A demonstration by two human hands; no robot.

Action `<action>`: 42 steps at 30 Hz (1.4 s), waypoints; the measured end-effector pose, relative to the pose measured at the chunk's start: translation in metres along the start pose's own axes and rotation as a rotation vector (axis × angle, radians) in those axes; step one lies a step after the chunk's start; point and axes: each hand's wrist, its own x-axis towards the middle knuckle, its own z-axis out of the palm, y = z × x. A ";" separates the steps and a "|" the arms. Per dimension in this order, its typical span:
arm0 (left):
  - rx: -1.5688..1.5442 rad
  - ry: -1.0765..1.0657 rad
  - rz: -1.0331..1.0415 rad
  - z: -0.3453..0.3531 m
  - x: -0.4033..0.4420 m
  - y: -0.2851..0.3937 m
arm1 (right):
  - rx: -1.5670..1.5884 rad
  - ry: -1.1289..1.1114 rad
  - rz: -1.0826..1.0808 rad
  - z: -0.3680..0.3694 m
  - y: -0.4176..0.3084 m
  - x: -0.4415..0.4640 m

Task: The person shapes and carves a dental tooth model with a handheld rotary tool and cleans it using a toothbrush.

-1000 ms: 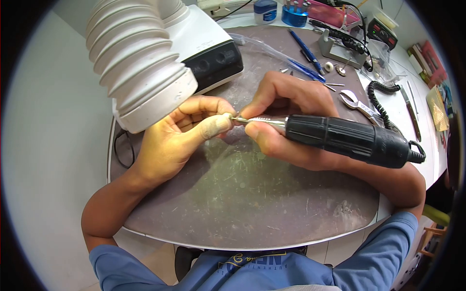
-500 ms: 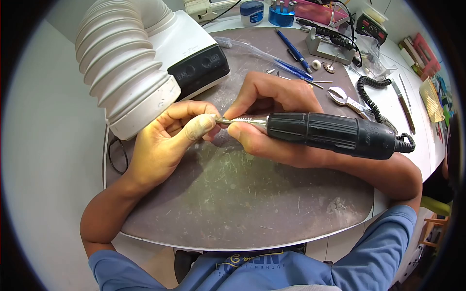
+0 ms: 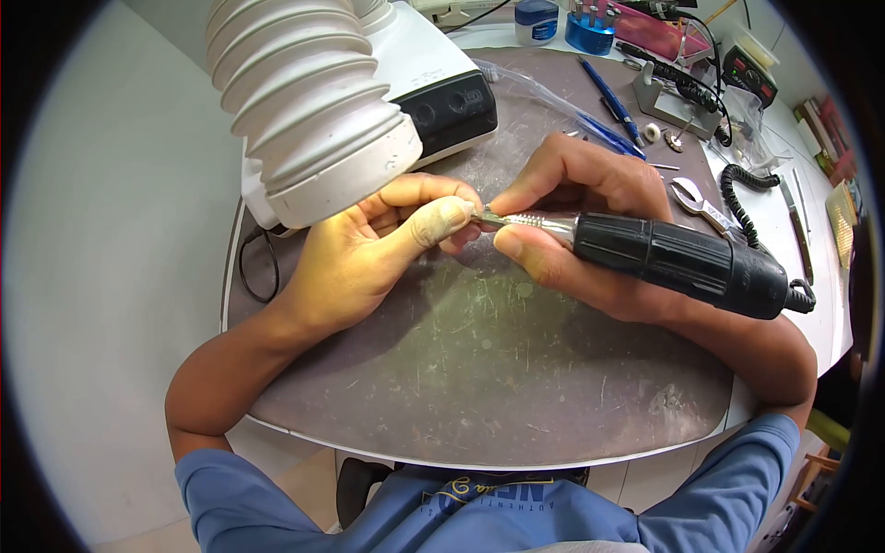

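A black rotary handpiece (image 3: 682, 260) with a ribbed grip and metal nose lies across my right hand (image 3: 599, 207). Thumb and fingers close around its front part, and its tip points left. My left hand (image 3: 378, 240) pinches thumb against forefinger right at that tip. Whatever small piece sits between those fingertips is too tiny and covered to name. Pale dust coats the left thumb. Both hands meet above the scratched grey-brown mat (image 3: 479, 369), and a coiled cord (image 3: 737, 189) shows behind the handpiece.
A ribbed white hose (image 3: 304, 101) hangs close above my left hand, beside a white box with a black front (image 3: 452, 111). Pliers (image 3: 701, 203), a knife (image 3: 797, 230), a blue pen (image 3: 613, 101) and a grey handpiece stand (image 3: 678, 101) lie to the back right.
The camera view has shifted, so hose, tools and hands all appear farther right. Both hands keep their grips, with the handpiece tip still at the left fingertips.
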 end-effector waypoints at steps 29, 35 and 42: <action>0.046 0.025 0.046 0.000 0.005 0.000 | -0.077 0.060 -0.001 -0.012 0.003 -0.001; -0.005 0.019 0.026 -0.002 0.007 0.000 | 0.054 0.195 0.043 -0.006 0.009 0.002; 0.036 -0.023 0.139 0.000 0.005 -0.004 | 0.193 0.330 0.188 -0.008 0.002 0.006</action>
